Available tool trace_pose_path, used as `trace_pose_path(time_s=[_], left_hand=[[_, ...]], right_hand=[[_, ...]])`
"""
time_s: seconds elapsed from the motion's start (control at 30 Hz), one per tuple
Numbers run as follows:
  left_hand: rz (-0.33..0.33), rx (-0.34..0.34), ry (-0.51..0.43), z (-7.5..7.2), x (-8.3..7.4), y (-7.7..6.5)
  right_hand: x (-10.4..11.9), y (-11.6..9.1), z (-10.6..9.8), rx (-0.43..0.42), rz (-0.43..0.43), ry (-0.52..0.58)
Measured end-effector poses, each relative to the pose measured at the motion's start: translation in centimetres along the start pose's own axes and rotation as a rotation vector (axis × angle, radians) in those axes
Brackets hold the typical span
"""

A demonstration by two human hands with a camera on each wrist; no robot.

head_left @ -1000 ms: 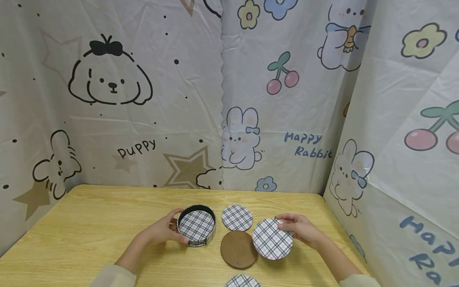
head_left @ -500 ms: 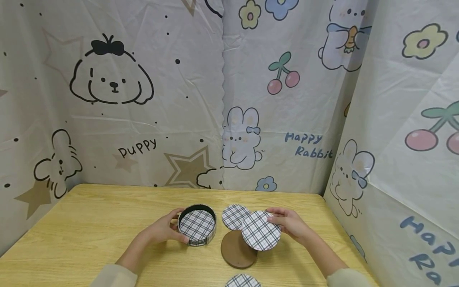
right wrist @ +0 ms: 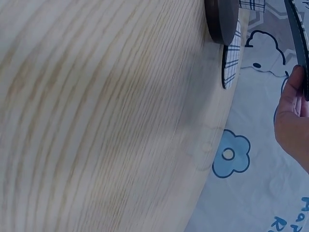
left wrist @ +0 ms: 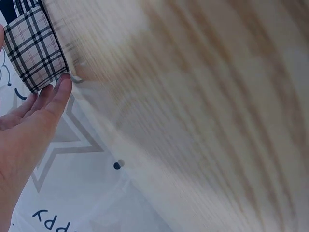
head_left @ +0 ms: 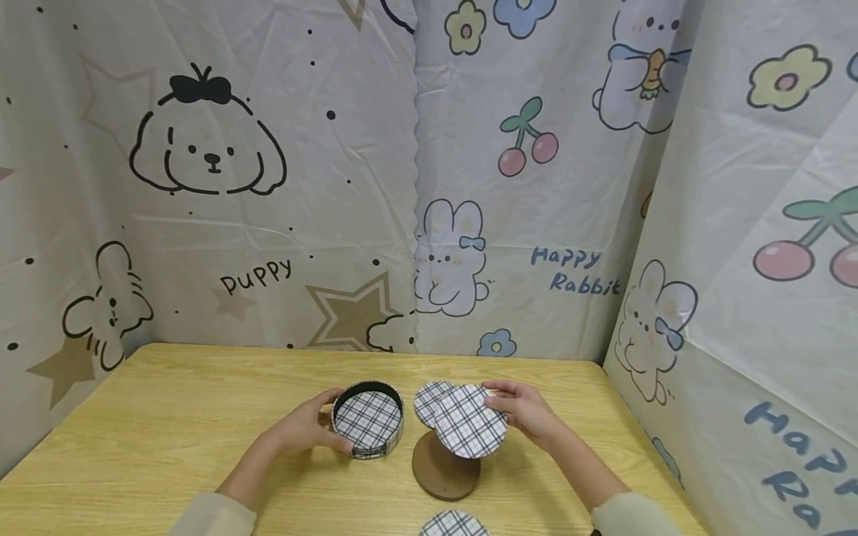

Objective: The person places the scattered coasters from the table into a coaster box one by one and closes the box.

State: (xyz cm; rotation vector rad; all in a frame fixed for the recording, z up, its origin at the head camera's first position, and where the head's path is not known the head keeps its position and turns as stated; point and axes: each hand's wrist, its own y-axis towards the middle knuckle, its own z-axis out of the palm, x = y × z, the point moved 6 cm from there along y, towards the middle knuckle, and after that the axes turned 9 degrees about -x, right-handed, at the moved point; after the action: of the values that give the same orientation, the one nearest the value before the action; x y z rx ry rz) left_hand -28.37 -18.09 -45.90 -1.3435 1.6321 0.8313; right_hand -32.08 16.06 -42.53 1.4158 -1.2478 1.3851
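Note:
On the left side of the work area, my left hand (head_left: 310,427) grips the side of a round plaid coaster holder (head_left: 396,441) with a black inner wall; plaid shows inside it. Its plaid side (left wrist: 37,50) appears at the fingertips in the left wrist view. My right hand (head_left: 528,414) pinches a plaid coaster (head_left: 469,421) by its right edge, tilted and held above the table. Beneath it, partly covered, are another plaid coaster (head_left: 426,402) and a thick brown disc (head_left: 445,473). The right wrist view shows the held coaster (right wrist: 297,38) edge-on.
One more plaid coaster (head_left: 454,524) lies at the bottom edge of the head view, cut off by the frame. Everything stands on a wood-grain table (head_left: 201,394). A printed cloth (head_left: 322,186) hangs behind and along the sides.
My right hand has carried the plaid coaster leftward and slightly away from me, from right of the brown disc to over the far coaster. The left hand and holder stay put.

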Motion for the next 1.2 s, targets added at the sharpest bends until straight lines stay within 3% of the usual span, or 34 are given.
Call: trace_pose_path(time_s=[0.6,1.2], left_hand=[[0.018,0.032,-0.058,0.0,-0.1,0.0],[0.029,0.032,-0.061,0.1,0.1,0.1]], right_hand=[[0.3,1.9,4.5,-0.075,-0.006,0.072],[0.3,2.7,8.1,-0.124,-0.025,0.065]])
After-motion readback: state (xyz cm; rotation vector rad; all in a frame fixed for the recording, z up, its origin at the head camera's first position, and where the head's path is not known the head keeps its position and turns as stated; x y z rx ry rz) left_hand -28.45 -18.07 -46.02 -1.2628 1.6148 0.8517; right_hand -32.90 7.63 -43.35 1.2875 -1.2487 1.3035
